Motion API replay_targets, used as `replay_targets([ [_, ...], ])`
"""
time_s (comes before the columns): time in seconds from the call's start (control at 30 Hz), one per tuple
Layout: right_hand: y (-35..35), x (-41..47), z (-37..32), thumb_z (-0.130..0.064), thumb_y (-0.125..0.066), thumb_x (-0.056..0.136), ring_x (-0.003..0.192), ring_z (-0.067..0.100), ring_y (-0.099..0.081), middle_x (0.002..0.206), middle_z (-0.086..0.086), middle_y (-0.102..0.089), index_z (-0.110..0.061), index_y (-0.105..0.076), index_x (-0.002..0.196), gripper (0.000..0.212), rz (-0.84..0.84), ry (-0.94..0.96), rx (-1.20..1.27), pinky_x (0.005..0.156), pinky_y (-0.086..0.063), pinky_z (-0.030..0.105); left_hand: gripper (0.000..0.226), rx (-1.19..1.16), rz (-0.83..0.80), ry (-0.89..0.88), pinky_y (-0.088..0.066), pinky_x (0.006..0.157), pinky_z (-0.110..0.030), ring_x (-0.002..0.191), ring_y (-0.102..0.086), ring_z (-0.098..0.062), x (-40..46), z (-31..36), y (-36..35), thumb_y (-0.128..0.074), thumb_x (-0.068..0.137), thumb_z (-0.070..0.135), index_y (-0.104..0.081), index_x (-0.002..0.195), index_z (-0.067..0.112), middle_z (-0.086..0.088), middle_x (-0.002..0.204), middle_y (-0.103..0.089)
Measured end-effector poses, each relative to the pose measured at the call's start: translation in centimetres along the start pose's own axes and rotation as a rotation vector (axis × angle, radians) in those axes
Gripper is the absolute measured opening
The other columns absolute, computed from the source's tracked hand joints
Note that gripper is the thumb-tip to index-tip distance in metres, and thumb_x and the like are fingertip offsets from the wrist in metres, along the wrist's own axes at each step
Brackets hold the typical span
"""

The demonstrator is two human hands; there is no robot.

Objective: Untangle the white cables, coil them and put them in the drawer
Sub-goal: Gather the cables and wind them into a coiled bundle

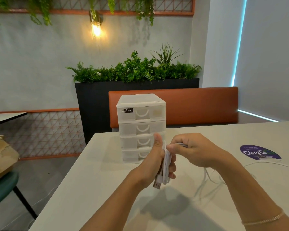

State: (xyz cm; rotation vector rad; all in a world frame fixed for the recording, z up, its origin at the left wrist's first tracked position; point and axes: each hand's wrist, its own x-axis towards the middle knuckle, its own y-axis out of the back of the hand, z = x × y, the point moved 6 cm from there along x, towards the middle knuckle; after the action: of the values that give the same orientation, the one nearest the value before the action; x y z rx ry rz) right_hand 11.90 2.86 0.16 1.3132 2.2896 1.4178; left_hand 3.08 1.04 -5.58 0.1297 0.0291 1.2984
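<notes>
Nearest the camera, both forearms reach in over the near edge of the pale table (93, 189), the right wrist carrying a thin gold bracelet (264, 220). The left hand (158, 162) is held above the table's middle with the thumb raised and the fingers curled round a bundle of looped white cable (167, 164); a USB plug (157, 182) hangs out below the fist. The right hand (193, 151) sits just beside the left, almost touching it, its fingers curled and pinching a strand of the same cable at the top of the bundle. From under the right hand, loose white cable (212, 179) trails down onto the table surface and runs off toward the right edge; this stretch is blurred and its exact path cannot be followed. A round purple sticker (259, 153) lies flat near the right edge. Directly behind the hands, toward the far edge, stands a white plastic drawer unit (141, 114) of four stacked drawers, each with a curved handle recess. All four drawers are pushed in; the fronts are translucent but no contents can be made out. Beyond the table stand an orange padded bench back (198, 105), a dark planter (93, 100) filled with green foliage, and a lit wall lamp (95, 25). A cardboard box (0, 155) sits at the left, off the table.
</notes>
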Motion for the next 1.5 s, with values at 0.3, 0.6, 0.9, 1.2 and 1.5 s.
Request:
replay_targets([
  [0.3, 1.0, 0.8, 0.8, -0.044, -0.062, 0.083, 0.075, 0.015, -0.062, 0.073, -0.006, -0.066, -0.025, -0.067, 0.069, 0.024, 0.107, -0.076, 0.036, 0.075, -0.052, 0.033, 0.026, 0.123, -0.148, -0.094, -0.049, 0.080, -0.033, 0.065, -0.059, -0.009, -0.7, -0.3, -0.5, -0.055, 0.079, 0.042, -0.052, 0.079, 0.016, 0.011, 0.060, -0.059],
  [0.6, 2.3, 1.5, 1.6, -0.044, -0.057, 0.085, 0.052, -0.001, -0.048, 0.053, -0.014, -0.054, -0.023, -0.067, 0.078, 0.024, -0.037, -0.062, 0.044, 0.056, -0.040, 0.013, 0.056, -0.064, -0.105, -0.089, -0.050, 0.062, -0.025, 0.050, -0.054, -0.011, -0.7, 0.0, -0.5, -0.033, 0.074, 0.062, -0.057, 0.083, 0.012, 0.002, 0.050, -0.050],
  [0.9, 1.6, 2.2, 1.7, -0.046, -0.036, 0.095, 0.057, 0.007, -0.047, 0.057, -0.006, -0.052, -0.020, -0.052, 0.057, 0.049, 0.051, -0.095, -0.064, 0.062, -0.038, 0.021, 0.061, -0.330, -0.125, -0.051, -0.049, 0.055, -0.026, 0.039, -0.040, -0.009, -0.3, 0.1, 0.3, -0.027, 0.077, 0.067, -0.058, 0.066, 0.016, 0.001, 0.043, -0.038],
  [1.2, 2.1, 2.6, 3.7, -0.058, -0.044, 0.087, 0.040, 0.006, -0.055, 0.040, -0.009, -0.058, -0.016, -0.060, 0.046, 0.061, 0.155, -0.221, -0.132, 0.055, -0.039, 0.016, 0.054, -0.369, -0.128, 0.018, -0.045, 0.049, -0.024, 0.035, -0.032, -0.010, -0.5, 0.1, 0.7, -0.030, 0.090, 0.052, -0.050, 0.059, 0.012, 0.001, 0.039, -0.032],
  [1.5, 3.8, 0.9, 4.8, -0.033, -0.063, 0.085, 0.079, 0.012, -0.060, 0.080, -0.003, -0.067, -0.021, -0.066, 0.076, 0.016, 0.097, -0.199, 0.149, 0.070, -0.048, 0.021, 0.057, -0.309, -0.037, 0.021, -0.040, 0.053, -0.027, 0.036, -0.033, -0.010, -0.3, -0.5, 2.5, -0.028, 0.096, 0.047, -0.051, 0.056, 0.014, 0.001, 0.038, -0.035],
])
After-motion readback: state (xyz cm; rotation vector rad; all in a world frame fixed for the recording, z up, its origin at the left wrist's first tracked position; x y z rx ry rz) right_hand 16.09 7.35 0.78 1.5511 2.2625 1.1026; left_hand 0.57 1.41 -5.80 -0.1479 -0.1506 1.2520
